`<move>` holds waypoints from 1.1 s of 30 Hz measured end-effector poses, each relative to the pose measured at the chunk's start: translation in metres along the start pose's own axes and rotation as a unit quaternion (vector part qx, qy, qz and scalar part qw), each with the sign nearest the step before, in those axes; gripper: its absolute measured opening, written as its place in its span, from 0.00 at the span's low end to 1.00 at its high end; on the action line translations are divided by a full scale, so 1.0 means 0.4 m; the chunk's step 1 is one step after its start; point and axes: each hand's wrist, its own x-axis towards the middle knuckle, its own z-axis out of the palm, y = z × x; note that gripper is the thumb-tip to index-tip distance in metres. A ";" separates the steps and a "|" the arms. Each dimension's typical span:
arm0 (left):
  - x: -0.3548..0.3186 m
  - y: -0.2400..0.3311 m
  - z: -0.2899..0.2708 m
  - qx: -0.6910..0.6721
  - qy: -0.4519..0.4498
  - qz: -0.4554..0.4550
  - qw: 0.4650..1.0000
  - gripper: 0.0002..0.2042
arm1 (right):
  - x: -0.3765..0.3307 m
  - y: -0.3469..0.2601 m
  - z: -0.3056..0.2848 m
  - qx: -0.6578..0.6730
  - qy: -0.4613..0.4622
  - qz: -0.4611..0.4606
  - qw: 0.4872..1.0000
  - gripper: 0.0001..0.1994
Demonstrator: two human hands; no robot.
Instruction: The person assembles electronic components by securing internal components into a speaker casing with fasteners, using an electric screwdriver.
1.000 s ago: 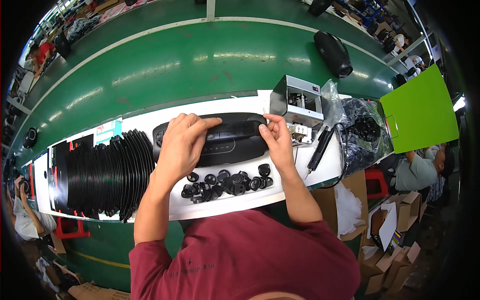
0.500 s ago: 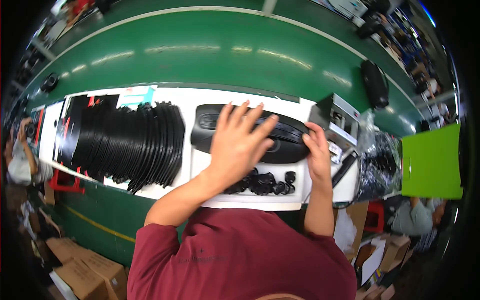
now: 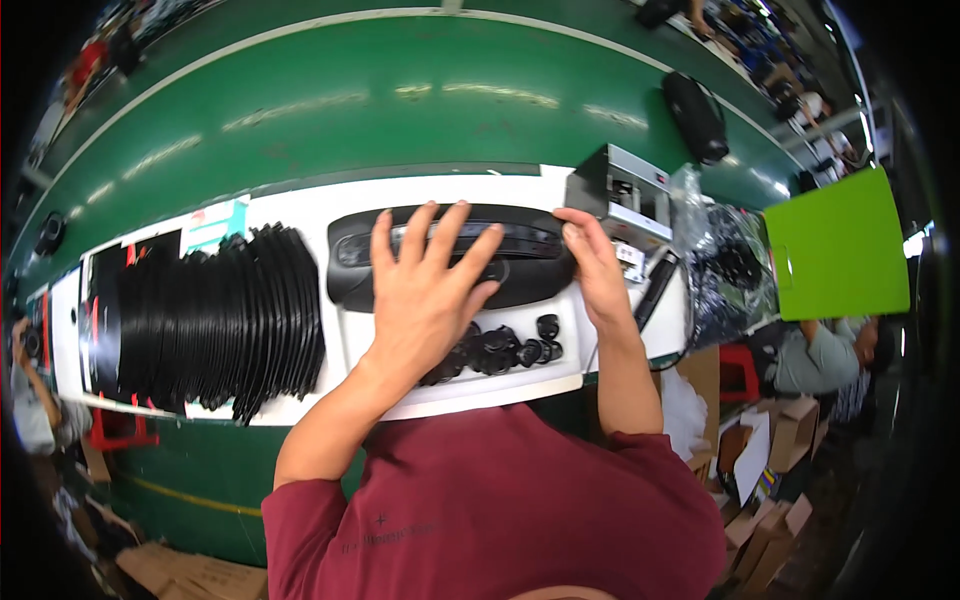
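Note:
A long black portable speaker (image 3: 535, 285) with rounded ends lies crosswise in front of me on the white worktable. My left hand (image 3: 425, 285) rests palm down over its left and middle part, fingers spread across the glossy strip on top. At the speaker's right end, my right hand (image 3: 597, 268) grips the corner between thumb and fingers. Just below the speaker, small black round parts (image 3: 497, 352) lie in a shallow white tray (image 3: 490, 395). Part of the speaker's upper face is hidden under my left hand.
A wide stack of black curved strips (image 3: 220, 325) fills the table's left. To the right are a metal box device (image 3: 640, 200), clear plastic bags (image 3: 735, 265) and a bright green panel (image 3: 840, 250). Another black speaker (image 3: 695, 120) lies on the green surface beyond. Cartons (image 3: 790, 440) stand behind right.
The whole view has shifted, so the table and speaker appear farther left. Both hands keep about the same places on the speaker.

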 end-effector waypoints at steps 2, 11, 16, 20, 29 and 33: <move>0.000 0.005 -0.001 0.008 -0.007 0.003 1.000 0.31 | -0.003 0.008 0.017 -0.018 -0.013 -0.021 1.000 0.17; 0.000 0.021 0.000 0.030 -0.029 -0.001 0.999 0.31 | -0.095 -0.005 -0.075 -0.057 0.140 -0.105 0.983 0.14; 0.011 0.028 -0.002 0.029 -0.035 0.005 0.999 0.31 | -0.168 0.114 -0.327 -0.314 0.409 -0.136 0.846 0.17; 0.013 0.030 -0.004 0.031 -0.035 0.008 0.999 0.31 | -0.199 0.233 -0.407 -0.448 0.376 0.065 0.809 0.42; 0.010 0.038 -0.017 0.031 -0.050 0.012 0.998 0.32 | -0.353 0.150 -0.358 0.076 0.355 -0.113 0.925 0.24; 0.016 0.047 -0.022 0.048 -0.056 0.013 0.997 0.31 | -0.369 0.035 -0.281 0.121 0.350 -0.352 0.860 0.28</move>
